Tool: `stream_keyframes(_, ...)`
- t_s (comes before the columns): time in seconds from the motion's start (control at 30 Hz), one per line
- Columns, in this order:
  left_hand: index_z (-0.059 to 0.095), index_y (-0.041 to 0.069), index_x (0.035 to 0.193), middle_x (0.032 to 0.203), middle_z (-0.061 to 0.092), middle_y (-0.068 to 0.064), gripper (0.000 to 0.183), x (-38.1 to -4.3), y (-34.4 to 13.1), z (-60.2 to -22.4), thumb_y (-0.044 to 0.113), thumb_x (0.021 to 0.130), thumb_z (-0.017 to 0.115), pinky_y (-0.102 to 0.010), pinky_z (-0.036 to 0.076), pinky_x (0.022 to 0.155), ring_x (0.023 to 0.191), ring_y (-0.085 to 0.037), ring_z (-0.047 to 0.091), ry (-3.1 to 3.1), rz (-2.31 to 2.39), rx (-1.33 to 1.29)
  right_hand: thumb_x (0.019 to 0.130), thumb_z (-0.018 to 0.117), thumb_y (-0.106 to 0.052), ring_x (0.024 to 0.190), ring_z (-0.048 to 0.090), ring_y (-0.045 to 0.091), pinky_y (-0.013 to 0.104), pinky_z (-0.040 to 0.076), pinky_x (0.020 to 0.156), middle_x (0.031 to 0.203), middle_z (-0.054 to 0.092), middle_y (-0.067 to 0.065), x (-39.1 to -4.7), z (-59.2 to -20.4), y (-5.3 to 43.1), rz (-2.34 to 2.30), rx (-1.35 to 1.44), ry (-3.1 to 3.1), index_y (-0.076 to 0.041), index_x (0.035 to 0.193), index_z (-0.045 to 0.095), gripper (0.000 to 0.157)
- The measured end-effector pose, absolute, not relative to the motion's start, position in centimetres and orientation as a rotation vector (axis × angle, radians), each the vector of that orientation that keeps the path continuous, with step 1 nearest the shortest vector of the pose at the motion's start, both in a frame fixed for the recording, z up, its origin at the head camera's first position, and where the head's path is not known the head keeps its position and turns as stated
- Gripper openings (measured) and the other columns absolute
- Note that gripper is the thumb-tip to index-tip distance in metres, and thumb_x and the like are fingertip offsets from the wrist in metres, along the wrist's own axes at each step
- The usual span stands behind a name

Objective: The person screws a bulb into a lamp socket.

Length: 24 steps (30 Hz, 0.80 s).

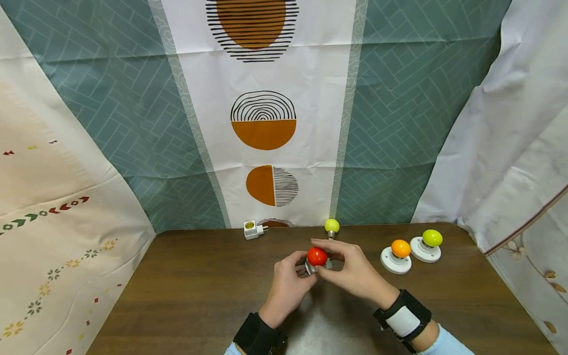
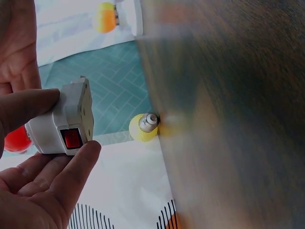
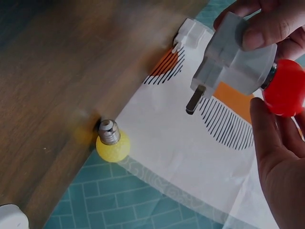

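Observation:
My left hand (image 1: 287, 283) grips a white plug-in bulb socket (image 2: 50, 129) between thumb and fingers, raised above the table. On the socket's side is a red rocker switch (image 2: 73, 138), and a metal plug pin (image 3: 195, 100) sticks out in the right wrist view. A red light bulb (image 1: 317, 256) sits at the socket's mouth; how deep its base goes is hard to tell. Around that bulb curl the thumb and fingers of my right hand (image 1: 357, 271). Beyond the hands, a loose yellow bulb (image 1: 331, 226) lies with its silvery screw base (image 3: 109, 132) toward me.
Another white plug-in socket (image 1: 252, 230) lies at the table's back edge, left of the hands. To the right stand two round white lamp bases, one with an orange bulb (image 1: 401, 248), one with a yellow-green bulb (image 1: 432, 238). A patterned curtain (image 1: 310, 148) hangs behind the brown table (image 1: 186, 296).

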<state>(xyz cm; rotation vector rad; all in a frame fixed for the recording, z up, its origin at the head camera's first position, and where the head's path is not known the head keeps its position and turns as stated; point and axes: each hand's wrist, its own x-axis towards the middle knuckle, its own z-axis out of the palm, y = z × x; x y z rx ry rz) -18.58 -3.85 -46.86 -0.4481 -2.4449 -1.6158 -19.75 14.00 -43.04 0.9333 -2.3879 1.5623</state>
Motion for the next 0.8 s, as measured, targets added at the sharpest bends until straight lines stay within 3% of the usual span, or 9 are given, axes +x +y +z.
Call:
stream_keyframes(0.27, 0.063, 0.012, 0.107, 0.101, 0.063, -0.001, 0.035, -18.5, -4.0, -46.9, 0.011, 0.074, 0.074, -0.024, 0.049, 0.071, 0.087, -0.01, 0.061, -2.415, -1.66, -0.458, 0.073, 0.074, -0.001, 0.095, 0.061, 0.022, 0.042, 0.049, 0.077, 0.112, 0.062, 0.008, -18.1, -40.3, 13.2, 1.604, 0.861, -2.362, -0.004, 0.114, 0.062, 0.043)
stream_keyframes(0.5, 0.063, 0.015, 0.106, 0.1, 0.063, 0.003, 0.035, -18.5, -4.0, -46.9, 0.013, 0.073, 0.075, -0.025, 0.049, 0.072, 0.087, -0.009, 0.061, -2.435, -1.631, -0.454, 0.073, 0.079, -0.025, 0.09, 0.061, 0.01, 0.036, 0.051, 0.073, 0.107, 0.063, -0.007, -19.8, -43.5, 13.9, 1.542, 0.833, -2.332, -0.02, 0.114, 0.064, 0.044)
stream_keyframes(0.8, 0.063, 0.016, 0.107, 0.1, 0.063, 0.006, 0.035, -18.5, -4.0, -47.0, 0.015, 0.074, 0.075, -0.026, 0.049, 0.073, 0.087, -0.008, 0.061, -2.456, -1.604, -0.455, 0.079, 0.074, -0.025, 0.105, 0.056, 0.011, 0.03, 0.046, 0.083, 0.122, 0.056, -0.007, -20.1, -43.4, 14.2, 1.525, 0.952, -2.402, -0.021, 0.124, 0.058, 0.047)
